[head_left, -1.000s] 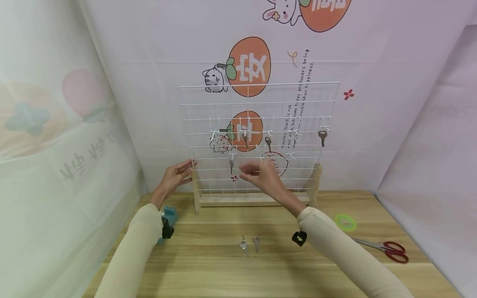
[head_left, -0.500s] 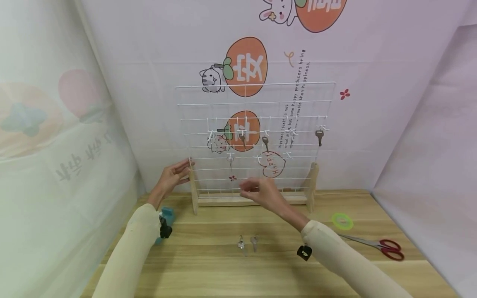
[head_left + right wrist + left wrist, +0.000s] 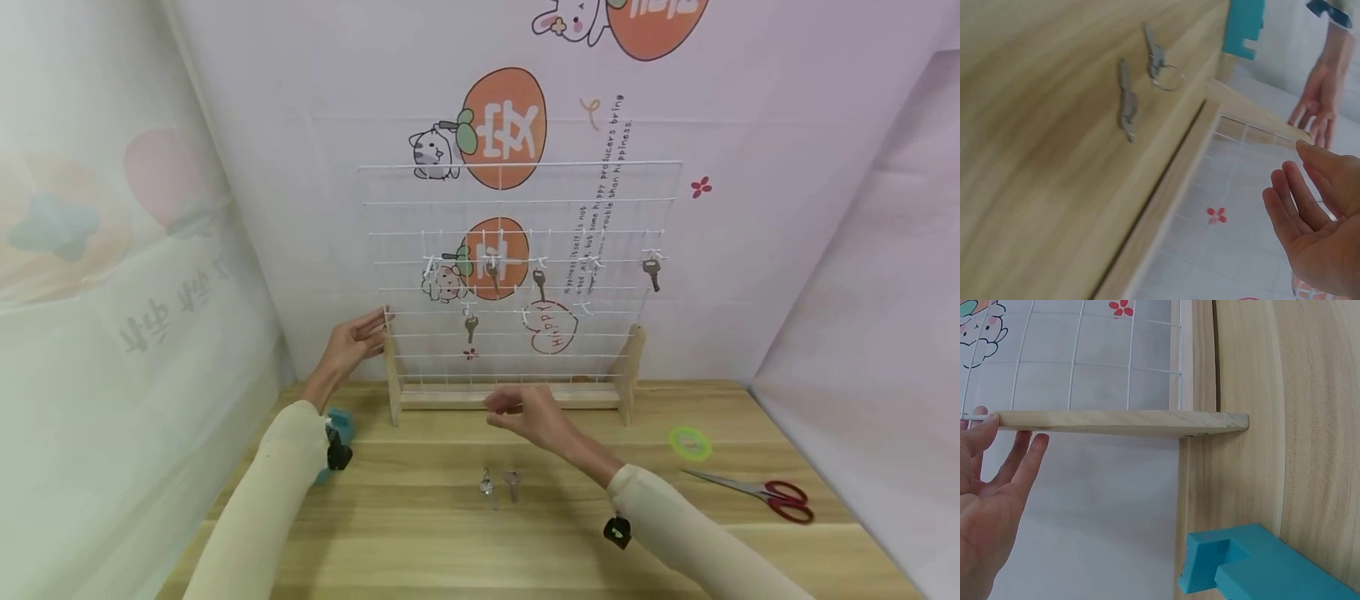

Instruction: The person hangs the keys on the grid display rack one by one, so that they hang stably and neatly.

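A white wire grid rack stands upright on wooden feet and a wooden base bar (image 3: 442, 401). My left hand (image 3: 351, 344) grips its left edge at the top of the wooden post (image 3: 1116, 420), thumb in front and fingers behind. Just in front of the base bar, my right hand (image 3: 531, 412) hovers with loosely bent fingers and nothing between them, as the right wrist view shows. A key (image 3: 471, 327) hangs from a lower hook, with other keys such as this one (image 3: 540, 283) higher up. On the table lie a plain key (image 3: 1127, 103) and a key with a ring (image 3: 1155, 57).
Red-handled scissors (image 3: 787, 502) lie at the right of the table, close to a yellow-green disc (image 3: 690, 444). A teal block-like object (image 3: 1291, 569) sits by the left post. Printed cloth hangs behind the rack and on both sides.
My right hand has come down from beside the lower hanging key to the base bar. That key has turned on its hook. My left hand keeps its place on the rack.
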A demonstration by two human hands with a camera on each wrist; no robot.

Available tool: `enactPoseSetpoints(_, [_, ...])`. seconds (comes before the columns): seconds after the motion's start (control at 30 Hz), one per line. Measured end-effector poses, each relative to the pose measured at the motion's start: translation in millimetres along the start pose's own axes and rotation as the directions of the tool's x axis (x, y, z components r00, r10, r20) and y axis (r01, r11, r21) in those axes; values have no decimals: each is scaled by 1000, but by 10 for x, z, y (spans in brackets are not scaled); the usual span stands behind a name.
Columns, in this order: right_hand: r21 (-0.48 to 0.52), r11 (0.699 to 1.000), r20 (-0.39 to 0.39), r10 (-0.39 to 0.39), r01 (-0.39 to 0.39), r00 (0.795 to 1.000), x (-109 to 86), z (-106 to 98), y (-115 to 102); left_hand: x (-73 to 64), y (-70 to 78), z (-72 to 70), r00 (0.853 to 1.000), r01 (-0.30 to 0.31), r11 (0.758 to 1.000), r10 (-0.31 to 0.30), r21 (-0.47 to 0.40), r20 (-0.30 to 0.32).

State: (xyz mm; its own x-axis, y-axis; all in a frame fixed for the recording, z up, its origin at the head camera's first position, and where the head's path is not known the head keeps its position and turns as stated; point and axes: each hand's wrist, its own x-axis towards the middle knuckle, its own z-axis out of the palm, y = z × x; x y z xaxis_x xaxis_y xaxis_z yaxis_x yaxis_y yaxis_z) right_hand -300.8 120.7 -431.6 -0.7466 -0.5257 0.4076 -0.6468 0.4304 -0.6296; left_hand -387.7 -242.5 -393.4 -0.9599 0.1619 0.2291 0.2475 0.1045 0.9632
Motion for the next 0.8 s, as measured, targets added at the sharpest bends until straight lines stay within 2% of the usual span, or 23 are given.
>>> enactPoseSetpoints(0.27, [-9,1000,65,9,-9,998,-147,200,134,27,0,11,999,-2,1000,2,-7,-36])
enactPoseSetpoints(0.57, [-19,1000,136,9,-7,991,-258,399,296,38,29,14,999,-16,1000,16,-3,-50])
enactPoseSetpoints(0.8, [-39,998,183,64,-58,981,-322,545,389,0,24,36,998,-10,999,12,34,-58])
